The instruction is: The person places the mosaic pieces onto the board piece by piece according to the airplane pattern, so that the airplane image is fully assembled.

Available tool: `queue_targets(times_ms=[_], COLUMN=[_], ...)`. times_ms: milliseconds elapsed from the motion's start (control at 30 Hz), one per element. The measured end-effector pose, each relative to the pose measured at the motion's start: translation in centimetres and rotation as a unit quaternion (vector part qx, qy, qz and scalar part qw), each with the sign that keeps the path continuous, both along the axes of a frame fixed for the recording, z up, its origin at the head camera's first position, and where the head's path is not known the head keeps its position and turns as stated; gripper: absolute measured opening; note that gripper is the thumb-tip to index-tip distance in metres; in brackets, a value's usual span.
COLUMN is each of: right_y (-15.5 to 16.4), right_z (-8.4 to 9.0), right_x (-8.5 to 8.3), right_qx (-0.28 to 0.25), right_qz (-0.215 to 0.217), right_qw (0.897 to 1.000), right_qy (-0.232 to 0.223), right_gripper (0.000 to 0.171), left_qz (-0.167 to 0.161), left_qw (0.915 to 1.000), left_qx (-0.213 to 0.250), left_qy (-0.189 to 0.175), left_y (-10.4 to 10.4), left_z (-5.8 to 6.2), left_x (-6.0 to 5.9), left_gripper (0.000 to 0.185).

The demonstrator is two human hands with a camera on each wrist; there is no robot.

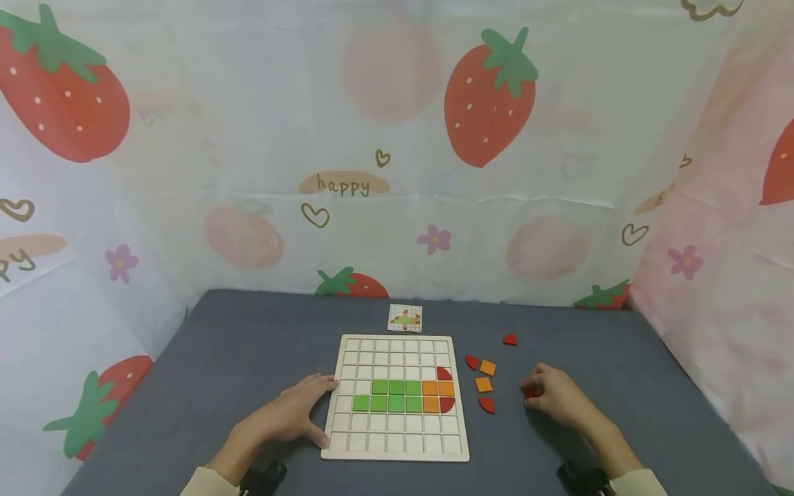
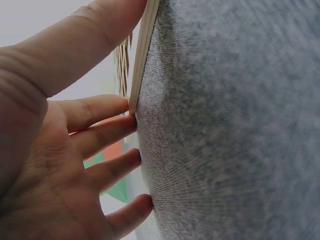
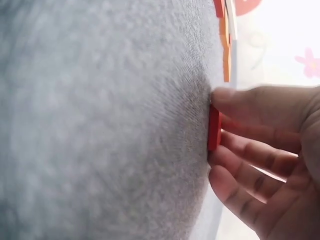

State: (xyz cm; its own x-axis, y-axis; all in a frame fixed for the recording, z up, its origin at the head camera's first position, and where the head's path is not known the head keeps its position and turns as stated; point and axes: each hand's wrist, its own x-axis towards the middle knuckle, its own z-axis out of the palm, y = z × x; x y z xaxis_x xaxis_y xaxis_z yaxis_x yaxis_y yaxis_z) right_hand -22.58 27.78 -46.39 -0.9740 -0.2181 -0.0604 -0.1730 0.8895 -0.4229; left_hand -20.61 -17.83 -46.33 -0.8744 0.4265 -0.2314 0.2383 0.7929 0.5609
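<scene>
**At the grid board: one hand steadying, one on a red tile**

On the grey felt table (image 1: 205, 358), seen from the head camera, the left hand (image 1: 288, 413) lay flat against the left edge of the wooden grid board (image 1: 397, 441), fingers straight and holding nothing, apparently bracing the board so it would not slide. Inside the board's cells sat a run of green tiles (image 1: 387, 395), then orange tiles (image 1: 438, 396) and two red quarter-round tiles (image 1: 444, 374) at the end farthest from that hand. The right hand (image 1: 555, 396) curled over a red tile (image 1: 529, 393) lying on the felt, fingertips closing on it. Between this hand and the board lay loose orange squares (image 1: 484, 376) and red pieces (image 1: 486, 405); a small pattern card (image 1: 405, 317) lay beyond the board.

From the left wrist, the fingertips (image 2: 125, 127) rested on the felt beside the board's edge (image 2: 142, 55), thumb against that edge.

From the right wrist, thumb and fingers (image 3: 235, 150) pinched the red tile (image 3: 214, 131), which was still touching the felt.
</scene>
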Motion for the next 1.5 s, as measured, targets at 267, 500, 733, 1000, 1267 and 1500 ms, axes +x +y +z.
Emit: queue_targets(times_ms=[267,500,733,1000,1267,1500], right_y=[0.4,0.4,0.2,0.2,-0.8,-2.1], right_z=[0.1,0.0,0.4,0.2,0.7,1.2], right_x=[0.3,0.4,0.4,0.1,-0.4,-0.4], right_qx=[-0.001,-0.003,-0.013,-0.038,-0.031,-0.044], right_qz=[0.022,0.04,0.036,0.056,0.013,0.031], right_qw=[1.0,0.999,0.999,0.998,0.999,0.998], right_qy=[-0.012,-0.004,-0.018,0.015,0.002,0.043], right_gripper=[0.022,0.017,0.013,0.011,0.012,0.012], left_qz=[-0.005,0.0,-0.013,-0.023,-0.003,-0.008], left_qw=[0.9999,1.0,0.9998,0.9993,0.9999,1.0], left_qx=[0.009,0.008,0.012,0.02,0.004,0.0], left_qy=[0.0,-0.002,0.005,0.022,0.009,0.004], left_y=[0.0,0.1,-0.1,-0.4,-0.1,0.0], left_z=[-0.1,-0.1,-0.2,0.0,0.1,0.1], left_x=[0.1,0.1,0.1,0.2,-0.2,-0.2], left_gripper=[0.097,0.097,0.097,0.096,0.098,0.097])
